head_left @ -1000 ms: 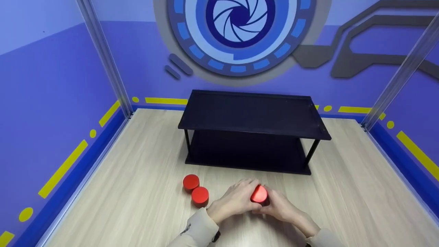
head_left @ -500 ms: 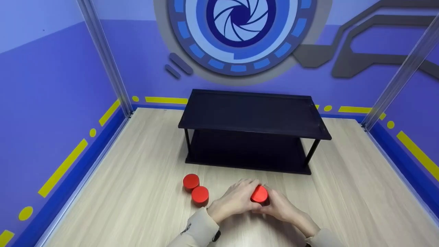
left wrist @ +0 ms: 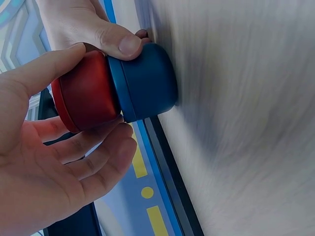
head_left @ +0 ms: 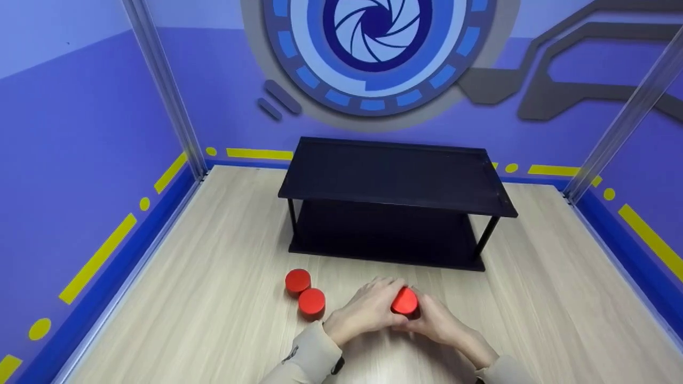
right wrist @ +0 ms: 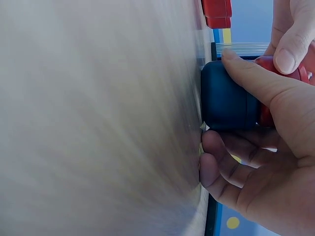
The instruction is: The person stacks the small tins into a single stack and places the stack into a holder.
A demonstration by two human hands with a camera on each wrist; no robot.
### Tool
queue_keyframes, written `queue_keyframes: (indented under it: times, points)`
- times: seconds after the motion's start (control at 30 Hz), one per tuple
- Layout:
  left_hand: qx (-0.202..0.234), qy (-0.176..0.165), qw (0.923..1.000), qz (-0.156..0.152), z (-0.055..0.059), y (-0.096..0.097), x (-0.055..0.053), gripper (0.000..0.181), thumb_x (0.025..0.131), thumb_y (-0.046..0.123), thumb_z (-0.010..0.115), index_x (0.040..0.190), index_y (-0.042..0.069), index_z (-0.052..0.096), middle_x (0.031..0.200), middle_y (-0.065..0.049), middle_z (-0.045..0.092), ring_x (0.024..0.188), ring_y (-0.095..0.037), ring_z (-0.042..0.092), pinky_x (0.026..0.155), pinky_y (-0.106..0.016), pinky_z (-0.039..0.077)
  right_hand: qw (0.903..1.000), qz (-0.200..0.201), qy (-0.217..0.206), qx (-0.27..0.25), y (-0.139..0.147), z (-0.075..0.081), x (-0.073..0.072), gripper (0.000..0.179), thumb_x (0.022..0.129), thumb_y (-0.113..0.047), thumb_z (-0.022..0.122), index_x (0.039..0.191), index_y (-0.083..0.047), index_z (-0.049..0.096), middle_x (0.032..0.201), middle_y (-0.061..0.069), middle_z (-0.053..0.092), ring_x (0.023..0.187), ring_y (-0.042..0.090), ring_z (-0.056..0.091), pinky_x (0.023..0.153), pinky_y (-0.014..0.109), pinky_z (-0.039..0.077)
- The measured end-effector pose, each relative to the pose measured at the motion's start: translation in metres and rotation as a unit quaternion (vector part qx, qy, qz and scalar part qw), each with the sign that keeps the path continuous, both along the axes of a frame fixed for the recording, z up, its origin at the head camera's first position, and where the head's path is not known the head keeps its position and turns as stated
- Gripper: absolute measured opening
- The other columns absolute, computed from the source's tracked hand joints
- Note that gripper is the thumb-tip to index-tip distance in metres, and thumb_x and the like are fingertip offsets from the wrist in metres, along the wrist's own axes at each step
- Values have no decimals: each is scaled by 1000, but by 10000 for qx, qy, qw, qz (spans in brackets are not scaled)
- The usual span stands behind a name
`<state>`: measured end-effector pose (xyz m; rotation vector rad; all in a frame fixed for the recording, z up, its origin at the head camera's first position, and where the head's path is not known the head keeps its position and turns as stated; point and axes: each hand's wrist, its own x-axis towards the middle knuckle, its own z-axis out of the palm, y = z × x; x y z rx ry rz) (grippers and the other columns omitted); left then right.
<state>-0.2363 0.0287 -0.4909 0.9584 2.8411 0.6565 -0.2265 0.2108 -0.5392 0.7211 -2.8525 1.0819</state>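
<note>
A small red round tin (left wrist: 91, 93) sits on top of a blue round tin (left wrist: 147, 83), which stands on the wooden table. In the head view only the red top shows between the hands; the blue tin is hidden there. My left hand (head_left: 367, 308) holds the red tin, thumb on one side and fingers on the other. Lower down, my right hand (head_left: 438, 321) grips the blue tin, with its thumb along the side in the right wrist view. Two more red tins (head_left: 311, 303) stand close together left of my left hand.
Behind the hands stands a two-tier black rack (head_left: 395, 173) with thin posts. Blue-purple walls (head_left: 80, 133) with yellow marks enclose the pale wooden table (head_left: 213, 277) at the back and both sides.
</note>
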Motion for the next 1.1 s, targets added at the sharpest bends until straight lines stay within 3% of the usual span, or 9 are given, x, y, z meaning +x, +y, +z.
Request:
queue_keyframes:
  times: [0.5,0.97,1.1]
  points:
    - [51,-1,10000,-5,0,1,-1,52,75,35,79,119,20,57,105,8,61,91,-8,52,75,-23,41,9993,109,-256,-249,0,-1,-2,61,74,-42,80,117,-6,57,106,2,67,98,16,65,85,28,53]
    - [1,130,9999,-88,1,2,-2,54,74,36,80,120,19,58,104,8,63,89,-8,53,74,-22,40,9994,133,-171,-272,2,-1,0,61,75,-43,79,117,-5,56,105,0,66,97,14,64,85,29,53]
    - [-37,168,9998,-110,1,2,-2,55,75,37,80,121,19,58,105,7,64,91,-8,55,76,-23,42,9983,304,-435,-229,5,2,-3,67,73,-39,82,123,-6,53,111,2,66,102,16,63,89,30,51]
